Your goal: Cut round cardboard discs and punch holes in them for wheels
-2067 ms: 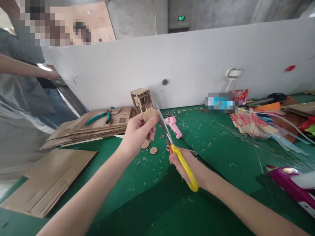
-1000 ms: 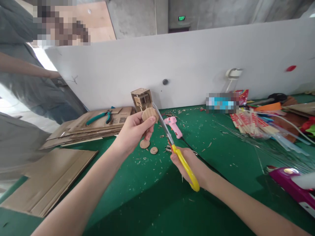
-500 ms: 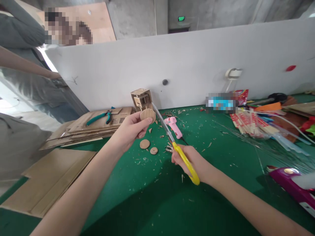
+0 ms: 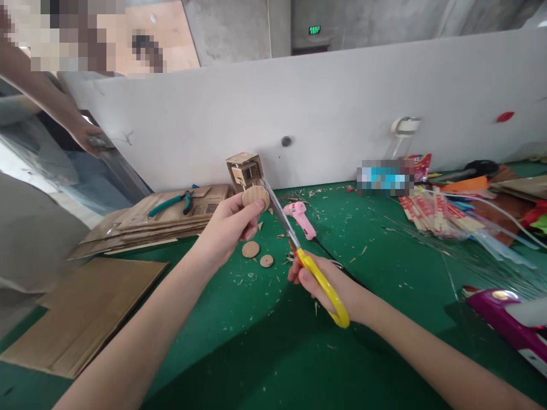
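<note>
Between thumb and fingers, my left hand (image 4: 228, 225) pinches a round cardboard disc (image 4: 254, 197). My right hand (image 4: 325, 279) is wrapped round the yellow handle of a pair of scissors (image 4: 320, 276). Their long metal blades point up and left, with the tips beside the disc's right edge; whether they touch it I cannot tell. Below my left hand, a second cardboard disc (image 4: 250, 249) and a smaller one with a centre hole (image 4: 266, 261) lie on the green table (image 4: 239, 336). Behind the held disc stands a small cardboard box structure (image 4: 244, 168).
A pink glue gun (image 4: 301, 219) lies beyond the scissors. On the left, teal-handled pliers (image 4: 171, 204) rest on stacked cardboard (image 4: 128, 225), near a loose cardboard sheet (image 4: 92, 307). Wrapped sticks (image 4: 440, 213) and a purple device (image 4: 504, 324) are on the right. Another person's hand (image 4: 88, 134) holds the partition's left end.
The scissor handles have shifted slightly down and spread, showing a red part. My left hand and disc stay nearly in place. The other person has moved at the left.
</note>
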{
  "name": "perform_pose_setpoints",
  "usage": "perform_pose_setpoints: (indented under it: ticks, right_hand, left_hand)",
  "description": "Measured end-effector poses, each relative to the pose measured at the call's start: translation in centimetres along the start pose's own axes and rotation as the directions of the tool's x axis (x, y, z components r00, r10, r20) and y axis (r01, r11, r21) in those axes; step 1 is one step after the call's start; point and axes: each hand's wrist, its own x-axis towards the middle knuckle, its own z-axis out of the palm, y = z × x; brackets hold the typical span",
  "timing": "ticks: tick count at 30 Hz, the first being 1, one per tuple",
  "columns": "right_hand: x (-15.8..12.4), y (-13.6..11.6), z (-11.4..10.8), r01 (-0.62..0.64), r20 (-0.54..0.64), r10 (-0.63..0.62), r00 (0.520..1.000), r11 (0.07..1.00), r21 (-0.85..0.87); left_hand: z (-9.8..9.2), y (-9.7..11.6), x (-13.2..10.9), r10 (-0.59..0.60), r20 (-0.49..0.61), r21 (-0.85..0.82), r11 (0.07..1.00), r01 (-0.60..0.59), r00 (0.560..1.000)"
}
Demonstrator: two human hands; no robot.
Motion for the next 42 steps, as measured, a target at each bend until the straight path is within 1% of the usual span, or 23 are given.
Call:
perform_pose_setpoints:
  ticks: [6,15,23,26,31,34,39,42]
  right_hand:
    - [0.0,-0.2,0.0,0.011,-0.025,-0.011,1.0,1.0,-0.002]
    - [0.0,-0.3,-0.1,-0.013,-0.015,0.012,1.0,0.999,-0.039]
    - [0.0,-1.3,-0.8,-0.013,0.027,0.015,1.0,0.998,-0.063]
    - [-0.1,-1.1,-0.7,-0.018,0.023,0.02,1.0,0.998,-0.059]
    - [0.0,-0.6,0.0,-0.062,-0.046,0.059,0.997,0.996,-0.071]
    - [0.2,-0.6,0.2,-0.082,-0.068,0.075,0.995,0.991,-0.103]
    - [0.3,-1.0,0.1,-0.075,-0.058,0.066,0.996,0.983,-0.17]
    - [0.2,-0.7,0.1,-0.06,-0.041,0.055,0.998,0.99,-0.127]
  left_hand:
    - [-0.1,-0.3,0.0,0.03,0.025,-0.014,0.999,-0.03,0.999]
    - [0.2,-0.6,0.1,0.013,0.03,-0.024,1.0,-0.012,0.999]
    - [0.7,-0.8,-0.1,0.076,0.035,-0.035,0.997,-0.075,0.996]
    - [0.6,-0.7,-0.1,0.059,0.045,-0.031,0.998,-0.057,0.997]
    - [0.6,-0.7,0.0,0.038,0.053,-0.025,0.999,-0.036,0.998]
    - [0.7,-1.0,0.0,0.031,0.057,-0.031,0.999,-0.029,0.998]
    - [0.8,-1.3,0.0,0.009,0.058,-0.062,0.998,-0.005,0.998]
    - [0.8,-1.2,0.0,0.014,0.05,-0.09,0.996,-0.01,0.999]
